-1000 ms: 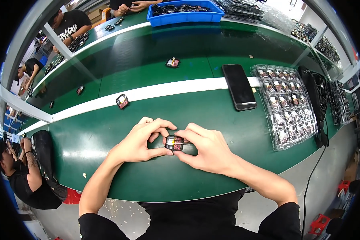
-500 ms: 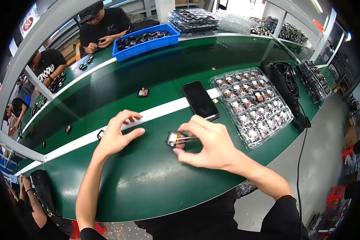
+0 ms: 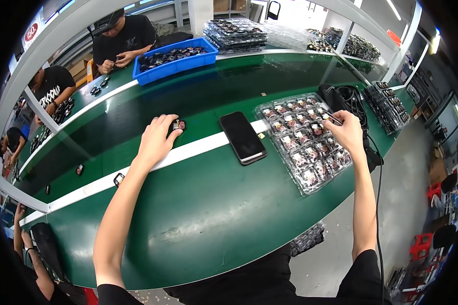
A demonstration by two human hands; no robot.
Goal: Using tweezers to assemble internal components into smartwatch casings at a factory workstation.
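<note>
My left hand (image 3: 158, 138) reaches across the white strip to a small black square-framed electronic module (image 3: 179, 125) on the green belt. Thumb and fingers close in on either side of its left edge. Over the far right part of a clear plastic tray (image 3: 303, 191), my right hand (image 3: 348, 133) grips metal tweezers (image 3: 334, 119), their tips down at one of the pockets. Whether the tips hold a part is too small to tell. Similar modules (image 3: 310, 177) fill the tray's pockets.
A black phone (image 3: 242, 138) lies left of the tray. Another module (image 3: 119, 179) sits on the white strip beside my left forearm. Beyond the belt stand a blue bin (image 3: 175, 66) of parts and stacked trays (image 3: 235, 36). A black bag (image 3: 336, 96) and cable border the tray. Co-workers sit at far left.
My right hand has gone from the near bench, where it had a module at the tweezers, to the tray. My left hand has moved forward to the module on the belt.
</note>
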